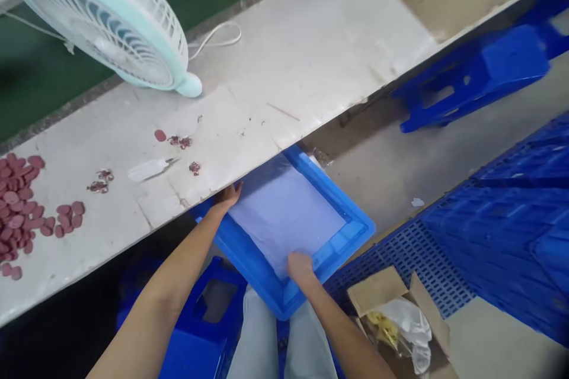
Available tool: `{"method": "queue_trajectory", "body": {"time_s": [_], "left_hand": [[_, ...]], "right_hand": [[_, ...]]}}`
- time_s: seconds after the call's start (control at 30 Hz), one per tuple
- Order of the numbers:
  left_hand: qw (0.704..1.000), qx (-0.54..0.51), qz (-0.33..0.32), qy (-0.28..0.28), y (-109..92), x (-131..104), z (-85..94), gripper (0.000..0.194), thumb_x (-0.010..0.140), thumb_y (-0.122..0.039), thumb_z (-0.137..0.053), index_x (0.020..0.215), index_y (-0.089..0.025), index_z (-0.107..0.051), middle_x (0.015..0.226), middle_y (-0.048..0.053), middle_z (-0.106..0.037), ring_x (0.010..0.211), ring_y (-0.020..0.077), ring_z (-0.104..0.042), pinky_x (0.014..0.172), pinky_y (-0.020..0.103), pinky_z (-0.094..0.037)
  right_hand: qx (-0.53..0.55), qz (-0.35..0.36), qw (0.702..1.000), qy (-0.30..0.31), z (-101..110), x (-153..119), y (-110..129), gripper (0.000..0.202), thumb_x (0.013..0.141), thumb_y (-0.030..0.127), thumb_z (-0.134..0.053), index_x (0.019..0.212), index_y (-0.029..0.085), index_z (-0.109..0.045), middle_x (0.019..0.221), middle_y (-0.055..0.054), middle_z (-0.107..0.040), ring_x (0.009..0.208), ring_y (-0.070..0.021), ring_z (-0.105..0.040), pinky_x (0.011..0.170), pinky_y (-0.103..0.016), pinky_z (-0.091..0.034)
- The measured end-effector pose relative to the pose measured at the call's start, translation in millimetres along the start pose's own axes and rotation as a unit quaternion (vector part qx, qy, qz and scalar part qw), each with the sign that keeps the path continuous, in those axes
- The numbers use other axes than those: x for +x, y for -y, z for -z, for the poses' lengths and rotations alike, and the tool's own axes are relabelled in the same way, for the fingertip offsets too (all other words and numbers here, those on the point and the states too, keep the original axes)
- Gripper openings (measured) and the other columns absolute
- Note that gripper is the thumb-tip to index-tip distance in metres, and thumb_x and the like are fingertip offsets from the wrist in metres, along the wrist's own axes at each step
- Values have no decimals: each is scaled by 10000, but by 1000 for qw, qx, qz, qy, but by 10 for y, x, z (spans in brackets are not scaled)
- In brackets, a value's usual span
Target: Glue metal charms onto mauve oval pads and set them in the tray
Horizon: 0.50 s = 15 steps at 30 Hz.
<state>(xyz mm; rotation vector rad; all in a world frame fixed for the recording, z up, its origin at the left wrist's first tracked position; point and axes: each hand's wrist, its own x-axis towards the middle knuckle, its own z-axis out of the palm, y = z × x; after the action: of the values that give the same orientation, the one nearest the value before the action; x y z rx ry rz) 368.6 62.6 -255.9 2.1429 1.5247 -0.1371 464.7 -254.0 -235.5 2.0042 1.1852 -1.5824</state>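
Observation:
A blue plastic tray (355, 225), lined with a smooth pale sheet (288, 207), is tilted across my view, its far end under the table edge. My left hand (229, 195) is at the tray's left side, closed around the rim, with part of the fingers hidden by the rim and table. Over the near edge of the sheet, my right hand (300, 265) is bent into a fist inside the tray, closed on the sheet; its fingertips are hidden. The tray's near corner is just above my knees.
On the white table (311, 71) are a light-blue fan (102, 29), a pile of reddish oval pieces (18, 207), a white-handled pointed tool (149, 170) and small scraps. An open carton (377, 293) holds plastic bags. Blue stools (489, 71) and stacked blue crates (502, 195) are at the right.

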Motion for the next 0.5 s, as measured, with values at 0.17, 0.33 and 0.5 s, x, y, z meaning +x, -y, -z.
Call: {"method": "queue_trajectory", "body": {"time_s": [0.17,0.33,0.5], "left_hand": [[999,15,51,-1,328,69,-126,404,953,-366,-628,1326,-214,-587,1425,122,-563,1233,298,-586,1024,546,-501],[999,-7,43,-12,327,29,-148,393,954,-368,-625,1318,-221,-597,1440,120,-556,1255,301,-572,1051,554,-477],[998,-49,35,-17,311,186,-141,388,951,-369,-633,1298,-200,-605,1388,122,-592,1200,288,-608,1008,536,-513]], "right_hand": [[-48,24,994,91,79,1,32,316,971,353,-651,1220,159,-635,1225,-93,-657,1056,-234,-666,902,-445,-576],[-50,62,991,105,414,137,74,324,980,377,-632,1226,166,-633,1237,-94,-654,1068,-236,-662,915,-453,-569],[-23,42,991,128,538,370,-134,316,974,365,-645,1218,165,-636,1222,-89,-661,1048,-230,-669,900,-445,-575]]}}
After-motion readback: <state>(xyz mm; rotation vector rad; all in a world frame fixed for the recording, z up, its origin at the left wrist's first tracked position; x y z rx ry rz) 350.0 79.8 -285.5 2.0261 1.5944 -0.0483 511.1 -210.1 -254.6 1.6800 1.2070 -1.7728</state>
